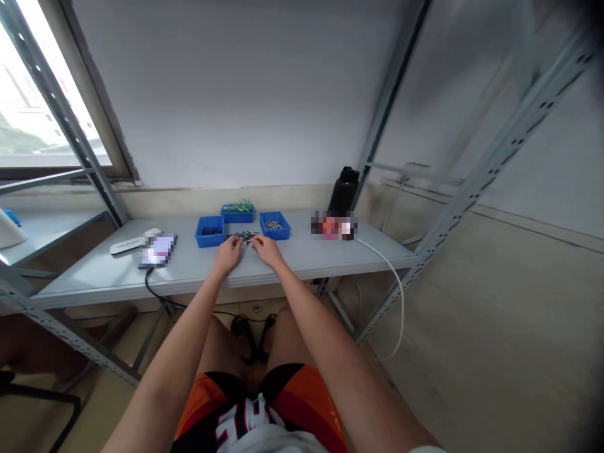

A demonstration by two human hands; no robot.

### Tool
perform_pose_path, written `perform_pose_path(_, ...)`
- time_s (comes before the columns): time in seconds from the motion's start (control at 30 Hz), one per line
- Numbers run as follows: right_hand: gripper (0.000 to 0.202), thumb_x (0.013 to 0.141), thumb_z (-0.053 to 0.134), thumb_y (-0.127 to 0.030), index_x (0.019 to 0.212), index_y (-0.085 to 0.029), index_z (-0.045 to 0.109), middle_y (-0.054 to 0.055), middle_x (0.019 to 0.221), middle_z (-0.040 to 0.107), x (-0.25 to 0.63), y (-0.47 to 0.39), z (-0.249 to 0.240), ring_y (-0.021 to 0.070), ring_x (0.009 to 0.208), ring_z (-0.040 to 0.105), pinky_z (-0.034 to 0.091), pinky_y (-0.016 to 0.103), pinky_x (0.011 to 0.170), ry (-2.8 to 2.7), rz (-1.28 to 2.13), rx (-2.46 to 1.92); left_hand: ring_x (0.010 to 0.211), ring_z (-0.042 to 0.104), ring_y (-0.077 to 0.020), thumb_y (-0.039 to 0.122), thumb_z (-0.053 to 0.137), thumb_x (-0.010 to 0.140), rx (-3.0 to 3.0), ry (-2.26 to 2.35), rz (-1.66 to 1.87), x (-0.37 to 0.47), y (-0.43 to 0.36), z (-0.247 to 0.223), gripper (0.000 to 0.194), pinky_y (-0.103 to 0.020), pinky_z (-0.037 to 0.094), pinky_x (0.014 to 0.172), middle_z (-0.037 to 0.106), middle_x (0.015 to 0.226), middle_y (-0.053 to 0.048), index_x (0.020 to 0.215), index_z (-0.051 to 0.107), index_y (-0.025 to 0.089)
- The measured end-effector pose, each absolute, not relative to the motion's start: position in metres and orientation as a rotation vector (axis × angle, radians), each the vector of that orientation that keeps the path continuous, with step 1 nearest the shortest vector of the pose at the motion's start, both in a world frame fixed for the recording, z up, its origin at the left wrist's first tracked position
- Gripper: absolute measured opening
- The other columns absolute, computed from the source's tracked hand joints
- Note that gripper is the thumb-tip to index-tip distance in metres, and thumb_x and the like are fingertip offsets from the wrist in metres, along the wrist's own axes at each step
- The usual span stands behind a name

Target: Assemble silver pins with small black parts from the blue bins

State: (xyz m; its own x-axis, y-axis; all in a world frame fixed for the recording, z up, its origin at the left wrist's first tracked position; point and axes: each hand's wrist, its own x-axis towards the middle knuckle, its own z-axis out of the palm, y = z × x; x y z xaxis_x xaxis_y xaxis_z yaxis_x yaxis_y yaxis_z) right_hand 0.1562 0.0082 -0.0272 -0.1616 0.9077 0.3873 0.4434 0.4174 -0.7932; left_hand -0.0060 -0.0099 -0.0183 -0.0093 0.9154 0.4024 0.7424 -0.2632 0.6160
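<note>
Small, slender dark-and-silver parts (243,236) lie heaped on the smooth grey tabletop (306,259), between and just beyond our left grip (229,250) and right grip (267,249), stretching crosswise (neither clearly nearer); both look bunched, but we cannot tell what they hold.

Fingers (258,240) at pile of dark pieces (245,236)

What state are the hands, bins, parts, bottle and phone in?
Parts pile, loose, spread
Left hand, at pile, grip unclear
Right hand, at pile, grip unclear
Left blue bin, open, dark contents
Back blue bin, open, green contents
Right blue bin, open, silvery contents
Black bottle, upright, capped
Phone, screen bright
</note>
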Motion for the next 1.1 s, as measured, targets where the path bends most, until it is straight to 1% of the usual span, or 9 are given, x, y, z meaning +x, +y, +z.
perform_pose_path(0.27,0.021,0.094,0.048,-0.027,0.096,-0.021,0.069,0.001,0.081,0.071,0.155,0.013,-0.031,0.0149,0.076,0.064,0.048,0.025,0.078,-1.725,0.658,-1.174,0.092,0.066,-0.0218,0.028,0.049,0.090,2.062,1.693,1.130,-0.007,-0.011,-0.019,0.022,-0.032,0.048,0.085,0.072,0.096,-0.009,0.095,0.066,0.016)
perform_pose_path(0.4,0.023,0.094,0.048,-0.028,0.101,-0.021,0.069,0.002,0.083,0.072,0.156,0.013,-0.030,0.0149,0.076,0.064,0.048,0.025,0.079,-1.712,0.662,-1.190,0.088,0.065,-0.0207,0.024,0.052,0.086,2.094,1.641,1.102,-0.008,-0.009,-0.022,0.017,-0.031,0.048,0.084,0.072,0.092,-0.008,0.091,0.066,0.016)
perform_pose_path(0.5,0.024,0.095,0.048,-0.028,0.103,-0.021,0.069,0.002,0.084,0.072,0.155,0.013,-0.030,0.0152,0.077,0.065,0.048,0.026,0.080,-1.723,0.659,-1.197,0.087,0.065,-0.0204,0.024,0.051,0.086,2.107,1.626,1.103,-0.008,-0.009,-0.022,0.017,-0.031,0.048,0.084,0.071,0.093,-0.008,0.090,0.066,0.016)
perform_pose_path(0.6,0.024,0.095,0.048,-0.028,0.104,-0.021,0.069,0.002,0.083,0.071,0.155,0.012,-0.030,0.0152,0.077,0.064,0.047,0.025,0.079,-1.762,0.642,-1.198,0.087,0.065,-0.0202,0.025,0.050,0.086,2.057,1.638,1.167,-0.008,-0.010,-0.020,0.019,-0.031,0.048,0.085,0.071,0.093,-0.008,0.092,0.065,0.015)
perform_pose_path(0.73,0.019,0.093,0.052,-0.026,0.093,-0.021,0.070,0.002,0.079,0.069,0.154,0.006,-0.028,0.0146,0.074,0.060,0.044,0.023,0.074,-1.966,0.538,-1.154,0.081,0.063,-0.0189,0.029,0.053,0.085,2.020,1.542,1.289,-0.006,-0.013,-0.015,0.020,-0.030,0.049,0.080,0.071,0.091,-0.008,0.089,0.065,0.015)
perform_pose_path(0.83,0.023,0.094,0.051,-0.027,0.085,-0.020,0.070,0.003,0.077,0.067,0.153,0.003,-0.026,0.0147,0.072,0.059,0.042,0.023,0.072,-2.068,0.457,-1.160,0.075,0.062,-0.0176,0.032,0.055,0.084,2.017,1.436,1.344,-0.005,-0.015,-0.013,0.020,-0.029,0.048,0.076,0.071,0.089,-0.007,0.086,0.066,0.016)
perform_pose_path(0.9,0.024,0.095,0.051,-0.028,0.085,-0.019,0.071,0.005,0.080,0.068,0.153,0.003,-0.026,0.0155,0.074,0.059,0.042,0.024,0.072,-2.059,0.436,-1.177,0.073,0.061,-0.0172,0.032,0.055,0.083,1.994,1.412,1.372,-0.005,-0.015,-0.013,0.020,-0.029,0.048,0.074,0.071,0.088,-0.007,0.086,0.066,0.016)
perform_pose_path(1.03,0.018,0.094,0.055,-0.027,0.098,-0.020,0.070,0.006,0.093,0.071,0.152,0.006,-0.029,0.0166,0.083,0.062,0.043,0.026,0.076,-1.950,0.423,-1.188,0.073,0.061,-0.0171,0.031,0.055,0.084,1.942,1.436,1.410,-0.006,-0.013,-0.015,0.019,-0.029,0.048,0.073,0.071,0.088,-0.008,0.085,0.065,0.015)
perform_pose_path(1.1,0.018,0.094,0.053,-0.025,0.098,-0.019,0.070,0.006,0.096,0.071,0.151,0.008,-0.031,0.0167,0.086,0.062,0.044,0.026,0.079,-1.946,0.381,-1.172,0.073,0.061,-0.0170,0.031,0.055,0.085,1.929,1.446,1.426,-0.006,-0.012,-0.016,0.019,-0.029,0.048,0.073,0.071,0.088,-0.008,0.086,0.066,0.015)
